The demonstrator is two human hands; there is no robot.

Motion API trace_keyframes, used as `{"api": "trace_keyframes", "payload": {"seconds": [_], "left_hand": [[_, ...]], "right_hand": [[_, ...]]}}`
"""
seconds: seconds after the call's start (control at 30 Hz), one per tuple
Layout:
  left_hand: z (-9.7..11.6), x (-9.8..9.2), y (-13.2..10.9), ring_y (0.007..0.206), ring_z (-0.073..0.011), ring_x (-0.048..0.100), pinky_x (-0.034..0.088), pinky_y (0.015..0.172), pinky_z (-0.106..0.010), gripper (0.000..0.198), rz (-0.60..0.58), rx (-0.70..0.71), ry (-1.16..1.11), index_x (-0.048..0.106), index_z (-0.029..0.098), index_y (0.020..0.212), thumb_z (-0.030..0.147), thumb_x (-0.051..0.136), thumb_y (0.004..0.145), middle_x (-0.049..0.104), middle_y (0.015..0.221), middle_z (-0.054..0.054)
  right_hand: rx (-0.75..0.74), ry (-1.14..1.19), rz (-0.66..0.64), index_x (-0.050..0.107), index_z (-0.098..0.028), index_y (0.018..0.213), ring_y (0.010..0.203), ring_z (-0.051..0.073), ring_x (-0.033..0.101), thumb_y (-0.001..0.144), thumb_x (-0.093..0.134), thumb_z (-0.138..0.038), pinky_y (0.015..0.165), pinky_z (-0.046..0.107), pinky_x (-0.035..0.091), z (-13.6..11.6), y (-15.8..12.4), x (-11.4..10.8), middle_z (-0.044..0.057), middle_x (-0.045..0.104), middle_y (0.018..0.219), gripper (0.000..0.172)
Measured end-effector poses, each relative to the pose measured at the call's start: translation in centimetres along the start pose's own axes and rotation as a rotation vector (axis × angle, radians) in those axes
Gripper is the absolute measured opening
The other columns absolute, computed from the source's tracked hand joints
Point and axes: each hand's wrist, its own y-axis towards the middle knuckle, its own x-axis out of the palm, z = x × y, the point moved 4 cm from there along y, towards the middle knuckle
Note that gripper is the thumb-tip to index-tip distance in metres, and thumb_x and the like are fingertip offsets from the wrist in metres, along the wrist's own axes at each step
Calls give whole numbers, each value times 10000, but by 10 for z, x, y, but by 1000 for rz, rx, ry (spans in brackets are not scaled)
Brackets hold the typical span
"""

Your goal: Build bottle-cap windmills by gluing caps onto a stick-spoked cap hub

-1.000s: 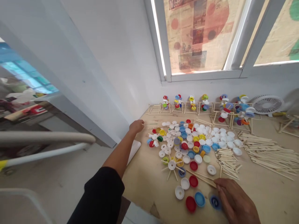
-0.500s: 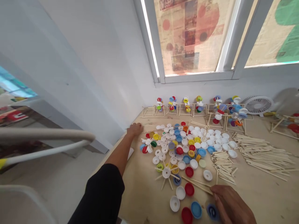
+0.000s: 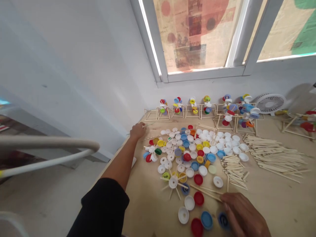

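Note:
My left hand [image 3: 137, 131] is closed at the table's far left edge, by the wall. A thin stick [image 3: 150, 124] shows on both sides of its fist. At the lower right, my right hand [image 3: 244, 212] pinches the ends of two slim wooden sticks [image 3: 206, 192], which point left. Left of them lies a white bottle cap with sticks spread out like spokes [image 3: 173, 182]. A blue cap [image 3: 223, 220] is partly under my right hand. Another spoked wheel with coloured caps [image 3: 152, 151] lies nearer my left hand.
Many loose bottle caps [image 3: 189, 172] cover the middle of the table. Short sticks [image 3: 234, 171] and long sticks [image 3: 274, 156] lie heaped to the right. Stick frames with cap wheels [image 3: 195, 108] line the wall beside a white fan [image 3: 269, 102]. A pale curved bar [image 3: 49, 146] crosses the left.
The view has shifted slightly, so the table things sit a little higher and further left. My left hand has moved slightly along the far table edge; my right hand stays at the sticks.

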Motion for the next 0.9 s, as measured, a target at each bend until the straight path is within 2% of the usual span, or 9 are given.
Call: {"api": "trace_keyframes", "payload": {"seconds": [0.17,0.3,0.4,0.47,0.53,0.6,0.67,0.77,0.9], "left_hand": [[23,-28,-40,884,-200,633,474,786,-298,214,125,51,-304,676,202,879,271,536,732,705,916,-50],[35,-44,-97,907,-181,635,488,765,-287,359,288,8,-552,650,147,992,339,414,801,700,997,-77],[40,-42,-153,962,-195,631,500,765,-314,474,359,-42,-699,638,130,998,411,286,852,691,1037,-102],[41,-35,-194,963,-203,637,506,768,-324,534,361,-74,-783,651,130,913,457,231,867,704,975,-108],[39,-23,-234,970,-213,634,500,805,-338,490,316,-135,-924,656,145,873,490,308,851,707,953,-95],[36,-13,-272,993,-215,620,487,849,-348,381,258,-110,-860,645,171,923,460,420,817,697,993,-70],[34,-5,-303,996,-222,611,474,884,-364,345,153,-20,-708,622,196,995,438,494,785,677,1036,-61],[29,1,-338,1099,-255,559,452,934,-394,504,69,127,-503,513,217,1213,437,539,760,588,1211,-92],[35,13,-367,1312,-314,365,327,1058,-458,810,-42,353,-232,317,278,1396,457,651,680,390,1435,-116]], "right_hand": [[85,-30,41,607,-203,970,859,174,638,891,492,-240,759,286,516,-3,3,-12,43,670,903,144],[133,-31,99,600,-192,993,909,179,618,886,496,-208,787,300,498,-16,3,-36,52,660,933,150],[168,-50,98,594,-190,1013,933,186,606,885,494,-210,791,310,489,-23,-11,-52,59,654,952,164],[204,-82,67,589,-192,1018,942,192,604,892,481,-232,807,324,488,-25,-25,-57,63,654,961,170],[247,-118,7,581,-194,1034,966,199,602,902,462,-259,830,335,490,-24,-40,-56,69,652,992,190],[271,-145,-70,570,-197,1065,1003,206,594,909,441,-273,854,347,491,-23,-49,-50,77,642,1043,217],[264,-166,-146,560,-201,1106,1025,216,588,910,429,-282,861,362,492,-23,-53,-42,88,628,1087,249],[228,-205,-246,540,-200,1168,1029,235,583,904,440,-307,852,381,495,-25,-49,-29,105,614,1118,303],[175,-272,-336,511,-182,1211,1037,256,562,877,492,-306,850,396,489,-28,-40,-14,124,597,1145,357]]}}
